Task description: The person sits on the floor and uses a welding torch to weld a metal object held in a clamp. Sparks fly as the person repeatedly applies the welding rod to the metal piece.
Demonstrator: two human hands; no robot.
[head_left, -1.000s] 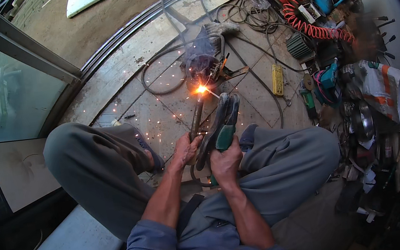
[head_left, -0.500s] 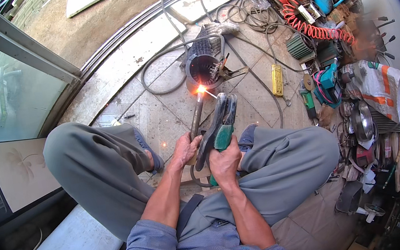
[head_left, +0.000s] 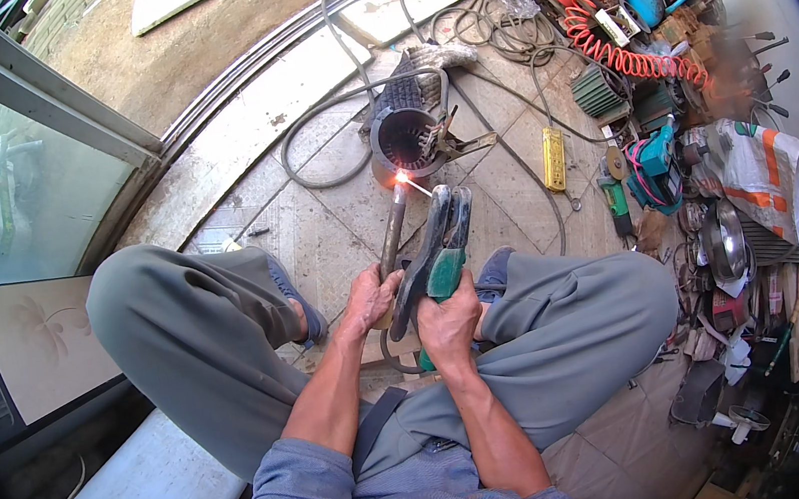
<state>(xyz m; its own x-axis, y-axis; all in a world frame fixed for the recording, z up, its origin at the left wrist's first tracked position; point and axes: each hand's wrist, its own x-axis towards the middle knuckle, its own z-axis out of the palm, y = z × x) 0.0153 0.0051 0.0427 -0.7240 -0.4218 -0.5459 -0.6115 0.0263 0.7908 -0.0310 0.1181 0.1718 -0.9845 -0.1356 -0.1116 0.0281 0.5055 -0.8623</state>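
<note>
My left hand (head_left: 369, 300) grips a brown metal rod (head_left: 390, 245), its far tip touching the rim of a hollow dark metal cylinder (head_left: 380, 161) on the tiled floor. My right hand (head_left: 448, 326) is closed on a green-and-black welding electrode holder (head_left: 446, 266), its jaws angled up and forward. A thin pale electrode (head_left: 420, 186) runs from the jaws to a small orange glow where rod meets cylinder. A metal clamp (head_left: 472, 144) sits at the cylinder's right, and a dark, crumpled cloth (head_left: 392, 97) lies behind it.
Cables (head_left: 321, 186) loop over the floor (head_left: 270, 221). To the right stand a yellow power strip (head_left: 553, 159), red coiled hose (head_left: 617, 59), teal power tool (head_left: 651, 166), green grinder (head_left: 615, 201) and piled metal parts (head_left: 726, 242). A glass sliding door (head_left: 18, 189) is at left, beside a sill.
The bright arc, flying sparks and smoke seen a second ago have died down to a small glow, and the picture is lighter. Both hands stay in place.
</note>
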